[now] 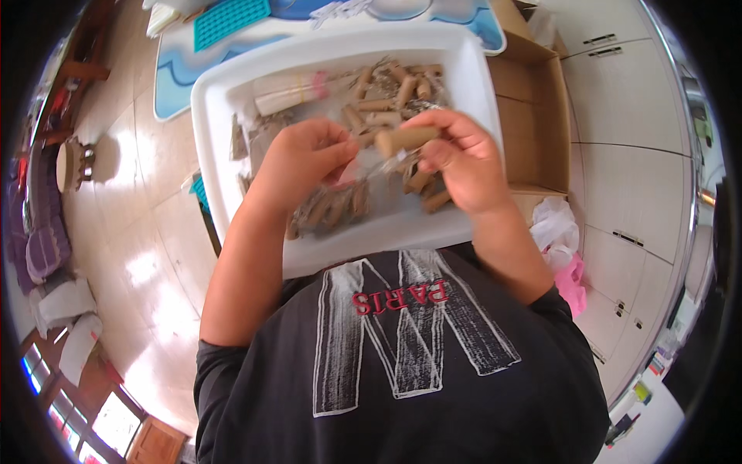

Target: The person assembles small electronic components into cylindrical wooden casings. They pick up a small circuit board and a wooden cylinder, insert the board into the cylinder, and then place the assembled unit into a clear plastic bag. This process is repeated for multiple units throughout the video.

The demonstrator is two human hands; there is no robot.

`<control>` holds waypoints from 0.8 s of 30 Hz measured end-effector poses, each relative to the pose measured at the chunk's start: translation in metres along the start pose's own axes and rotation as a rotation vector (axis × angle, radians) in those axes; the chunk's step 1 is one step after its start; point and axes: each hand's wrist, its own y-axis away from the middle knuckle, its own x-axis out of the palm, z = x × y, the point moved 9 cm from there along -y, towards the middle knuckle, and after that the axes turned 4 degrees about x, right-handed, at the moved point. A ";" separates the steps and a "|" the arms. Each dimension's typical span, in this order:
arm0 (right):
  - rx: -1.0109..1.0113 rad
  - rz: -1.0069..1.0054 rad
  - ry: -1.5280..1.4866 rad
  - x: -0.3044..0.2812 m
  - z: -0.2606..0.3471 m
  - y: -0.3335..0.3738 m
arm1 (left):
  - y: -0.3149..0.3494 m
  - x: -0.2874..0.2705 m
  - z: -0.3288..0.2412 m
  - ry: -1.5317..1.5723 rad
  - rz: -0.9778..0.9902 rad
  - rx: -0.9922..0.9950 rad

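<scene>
Over a white plastic tub (202, 147), my right hand (473, 166) grips a tan cylinder (408, 139) between thumb and fingers, its rounded end turned toward my left. My left hand (305, 158) is closed in a pinch beside it; what it pinches is blurred and hard to make out. Thin, clear, shiny material shows between the two hands. Several similar brown cylinders (406, 91) lie heaped at the tub's far right, mixed with wispy strands. More brown pieces (332, 207) lie under my hands. A pale bundle with a pink band (290, 94) rests at the tub's far left.
The tub stands at a blue-and-white table (171, 81) bearing a teal grid mat (230, 22). An open cardboard box (533, 116) is on the right, near white cabinets (626, 100). White and pink plastic bags (558, 232) sit below the box. A small stool (73, 164) stands at left.
</scene>
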 end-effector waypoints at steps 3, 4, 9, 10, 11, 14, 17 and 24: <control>0.047 0.076 0.051 0.010 -0.011 0.000 | -0.006 0.009 -0.013 -0.233 0.034 0.158; 0.048 0.076 0.089 0.010 -0.016 -0.002 | -0.007 0.008 -0.003 -0.195 0.022 0.072; -0.087 0.075 0.356 0.019 -0.004 -0.011 | -0.002 -0.007 0.005 -0.114 -0.121 0.025; -0.044 0.059 0.370 0.015 0.002 -0.006 | -0.004 -0.003 0.005 -0.089 -0.138 0.033; -0.058 0.043 0.371 0.013 0.006 -0.002 | -0.009 -0.001 0.011 -0.033 -0.111 0.035; -0.070 0.067 0.291 0.014 0.007 0.002 | -0.007 0.013 0.007 0.010 -0.054 0.042; -0.034 0.133 0.147 0.017 -0.001 -0.001 | -0.003 0.017 0.000 -0.192 -0.051 0.055; -0.054 0.107 0.272 0.017 -0.003 -0.004 | 0.003 0.007 -0.002 -0.229 -0.104 0.013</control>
